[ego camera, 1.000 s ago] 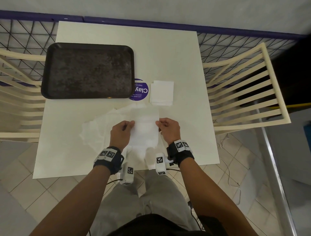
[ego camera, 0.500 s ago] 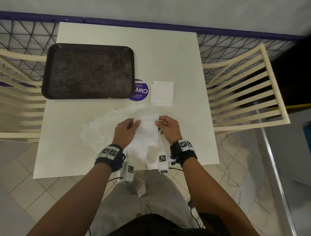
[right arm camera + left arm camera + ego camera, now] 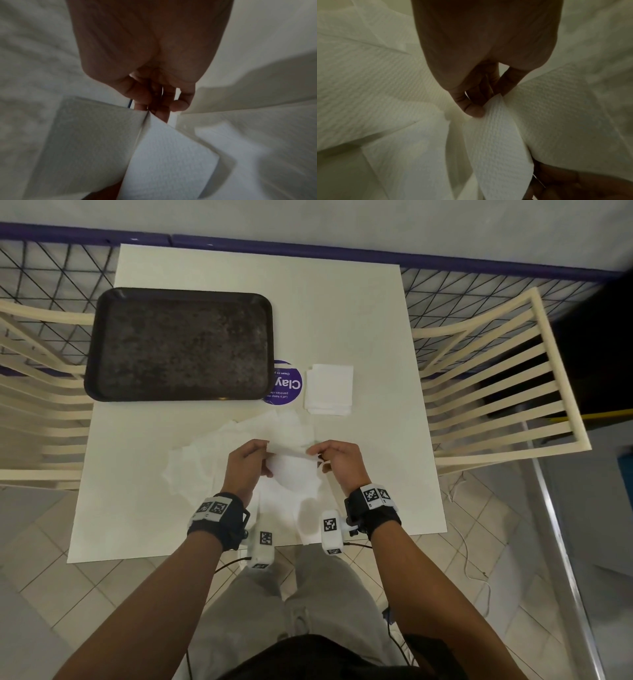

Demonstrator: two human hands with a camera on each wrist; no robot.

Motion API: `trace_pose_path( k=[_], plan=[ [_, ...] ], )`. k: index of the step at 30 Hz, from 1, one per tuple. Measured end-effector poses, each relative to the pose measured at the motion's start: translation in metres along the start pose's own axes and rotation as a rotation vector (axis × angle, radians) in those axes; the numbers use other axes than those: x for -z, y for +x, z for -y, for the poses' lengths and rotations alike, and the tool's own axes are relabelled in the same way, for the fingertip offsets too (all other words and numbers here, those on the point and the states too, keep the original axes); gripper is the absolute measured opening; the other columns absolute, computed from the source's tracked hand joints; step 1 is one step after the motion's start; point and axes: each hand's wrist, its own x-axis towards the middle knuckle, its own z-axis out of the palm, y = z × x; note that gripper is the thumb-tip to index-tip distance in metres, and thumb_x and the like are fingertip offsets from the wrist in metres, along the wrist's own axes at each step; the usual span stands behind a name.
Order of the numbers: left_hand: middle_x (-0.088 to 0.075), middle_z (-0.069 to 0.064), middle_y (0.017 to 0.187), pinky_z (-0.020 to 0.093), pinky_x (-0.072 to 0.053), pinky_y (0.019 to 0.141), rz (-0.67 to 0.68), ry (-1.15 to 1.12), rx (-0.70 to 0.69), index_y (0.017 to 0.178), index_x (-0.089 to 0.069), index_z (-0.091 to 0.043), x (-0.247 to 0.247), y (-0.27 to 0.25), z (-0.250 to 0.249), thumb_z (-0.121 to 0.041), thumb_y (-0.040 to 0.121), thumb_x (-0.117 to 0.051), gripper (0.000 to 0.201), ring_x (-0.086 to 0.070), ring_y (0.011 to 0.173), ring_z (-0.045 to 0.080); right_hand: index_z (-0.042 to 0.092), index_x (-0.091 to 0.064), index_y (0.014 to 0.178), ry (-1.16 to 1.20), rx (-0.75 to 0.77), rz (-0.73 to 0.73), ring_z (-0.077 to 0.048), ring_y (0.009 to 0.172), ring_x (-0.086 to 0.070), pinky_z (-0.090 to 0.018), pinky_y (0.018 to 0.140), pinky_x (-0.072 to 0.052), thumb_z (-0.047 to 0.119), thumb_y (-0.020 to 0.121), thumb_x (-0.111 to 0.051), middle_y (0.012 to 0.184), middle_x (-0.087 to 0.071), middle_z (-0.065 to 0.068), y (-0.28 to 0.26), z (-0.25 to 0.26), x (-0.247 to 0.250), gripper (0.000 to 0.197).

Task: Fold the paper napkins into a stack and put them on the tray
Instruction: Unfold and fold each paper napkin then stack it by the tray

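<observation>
The napkin (image 3: 291, 470) is held just above the near part of the worktop (image 3: 359, 313), its folded top edge running left to right between the hands. The left hand (image 3: 245, 465) pinches the left end; the right hand (image 3: 337, 462) pinches the right end, fingers curled on the paper. The folded stack (image 3: 329, 389) lies beyond the right hand, the nearer one. The tray (image 3: 178, 345) lies far left, bare. Unfolded napkins (image 3: 202, 460) lie beneath the left hand.

Head view steeply down over table (image 3: 342, 302), both wrist views close, sharing the napkin (image 3: 496, 142)
</observation>
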Motion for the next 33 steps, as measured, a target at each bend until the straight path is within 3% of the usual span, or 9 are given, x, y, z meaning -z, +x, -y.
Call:
trace_pose_path(
  k=[5, 7, 11, 15, 18, 22, 26, 30, 33],
  plan=[
    [-0.077, 0.007, 0.105, 0.043, -0.055, 0.084, -0.014, 0.008, 0.025, 0.092, -0.08, -0.013, 0.002, 0.001, 0.003, -0.019, 0.093, -0.053, 0.028, -0.067, 0.099, 0.031, 0.012, -0.081, 0.085, 0.033, -0.008, 0.03, -0.017, 0.074, -0.06, -0.03, 0.066, -0.048, 0.015, 0.083, -0.062, 0.096, -0.077, -0.007, -0.002, -0.001, 0.0, 0.02],
    [-0.077, 0.003, 0.102, 0.042, -0.056, 0.081, -0.024, 0.057, -0.014, 0.097, -0.079, -0.016, 0.002, 0.001, 0.004, -0.024, 0.093, -0.065, 0.018, -0.068, 0.094, 0.025, 0.018, -0.08, 0.088, -0.023, 0.034, 0.03, -0.015, 0.074, -0.061, -0.03, 0.066, -0.049, 0.014, 0.084, -0.071, 0.095, -0.075, -0.01, 0.001, -0.005, -0.002, 0.011],
    [-0.078, 0.001, 0.102, 0.03, -0.054, 0.071, -0.05, 0.163, -0.066, 0.115, -0.074, -0.018, 0.003, 0.003, 0.005, -0.023, 0.097, -0.072, 0.019, -0.069, 0.084, 0.015, 0.021, -0.075, 0.101, -0.067, 0.093, 0.051, -0.014, 0.073, -0.058, -0.027, 0.065, -0.049, 0.001, 0.082, -0.074, 0.078, -0.064, 0.002, 0.002, -0.007, -0.002, 0.028],
    [-0.079, -0.005, 0.101, 0.027, -0.054, 0.074, -0.041, 0.229, -0.101, 0.104, -0.079, -0.021, 0.004, 0.005, 0.006, -0.023, 0.096, -0.074, 0.01, -0.071, 0.094, 0.015, 0.03, -0.073, 0.106, -0.179, 0.127, 0.037, -0.013, 0.08, -0.063, -0.028, 0.082, -0.052, 0.017, 0.083, -0.077, 0.079, -0.067, 0.005, 0.003, -0.003, -0.005, 0.027],
    [-0.079, -0.006, 0.099, 0.027, -0.054, 0.081, -0.017, 0.291, -0.16, 0.1, -0.079, -0.021, 0.003, 0.003, 0.005, -0.023, 0.095, -0.074, 0.006, -0.072, 0.094, 0.013, 0.029, -0.077, 0.1, -0.32, 0.191, 0.066, -0.004, 0.085, -0.064, -0.017, 0.08, -0.048, 0.033, 0.084, -0.079, 0.081, -0.069, 0.013, 0.002, 0.006, -0.014, 0.016],
    [-0.077, -0.006, 0.098, 0.022, -0.051, 0.084, -0.013, 0.376, -0.214, 0.101, -0.077, -0.02, -0.002, -0.001, 0.001, -0.021, 0.098, -0.072, 0.007, -0.071, 0.094, 0.011, 0.034, -0.076, 0.086, -0.502, 0.279, 0.065, -0.005, 0.085, -0.065, -0.033, 0.082, -0.054, 0.047, 0.08, -0.075, 0.087, -0.071, 0.015, 0.007, 0.007, -0.028, 0.014],
    [-0.075, -0.007, 0.101, 0.017, -0.049, 0.083, -0.04, 0.46, -0.258, 0.104, -0.073, -0.02, -0.003, -0.002, -0.001, -0.021, 0.101, -0.067, 0.007, -0.069, 0.096, 0.012, 0.031, -0.075, 0.084, -0.523, 0.26, 0.06, -0.007, 0.084, -0.065, -0.035, 0.083, -0.055, 0.04, 0.082, -0.075, 0.084, -0.072, 0.014, 0.008, 0.009, -0.031, 0.009],
    [-0.07, -0.004, 0.105, 0.004, -0.042, 0.075, -0.111, 0.465, -0.29, 0.11, -0.067, -0.016, -0.004, -0.003, -0.003, -0.019, 0.105, -0.059, 0.01, -0.064, 0.096, 0.015, 0.028, -0.074, 0.083, -0.424, 0.214, 0.049, -0.003, 0.078, -0.061, -0.02, 0.077, -0.049, 0.026, 0.087, -0.076, 0.08, -0.069, 0.016, 0.005, 0.012, -0.015, 0.005],
    [-0.069, -0.003, 0.105, 0.008, -0.043, 0.074, -0.118, 0.475, -0.316, 0.111, -0.064, -0.017, -0.005, -0.004, -0.004, -0.021, 0.107, -0.055, 0.011, -0.062, 0.093, 0.015, 0.026, -0.076, 0.083, -0.355, 0.175, 0.055, -0.007, 0.073, -0.058, -0.02, 0.075, -0.047, 0.022, 0.087, -0.077, 0.074, -0.065, 0.014, 0.005, 0.011, -0.003, 0.007]
  ],
)
